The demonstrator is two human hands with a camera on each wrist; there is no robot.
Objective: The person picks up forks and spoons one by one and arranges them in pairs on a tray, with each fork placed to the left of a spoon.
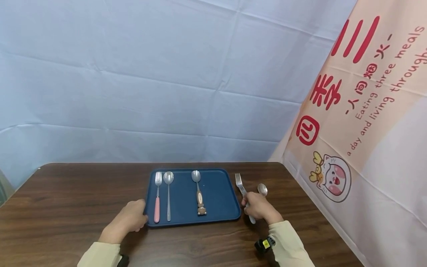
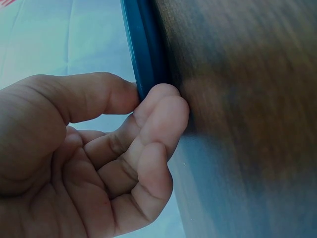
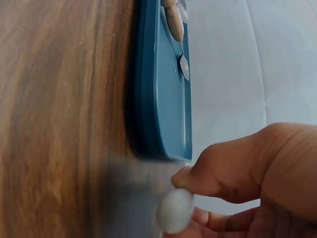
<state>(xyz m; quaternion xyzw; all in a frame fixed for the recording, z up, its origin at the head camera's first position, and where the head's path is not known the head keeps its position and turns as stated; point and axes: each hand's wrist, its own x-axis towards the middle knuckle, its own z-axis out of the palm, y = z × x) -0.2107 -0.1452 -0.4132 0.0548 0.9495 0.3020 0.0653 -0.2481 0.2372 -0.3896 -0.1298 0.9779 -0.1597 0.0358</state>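
A blue tray lies on the table. On it rest a fork with a pink handle, a plain metal spoon and a spoon with a brown bear handle. My left hand pinches the tray's left edge; in the left wrist view the thumb is on the rim and the fingertips are at its underside. Right of the tray, my right hand holds a fork with a pale handle. The rounded handle end shows by the thumb in the right wrist view.
Another spoon lies just beyond my right hand, its handle hidden. The dark wooden table spreads around the tray. White cloth hangs behind, and a printed cloth hangs along the right side.
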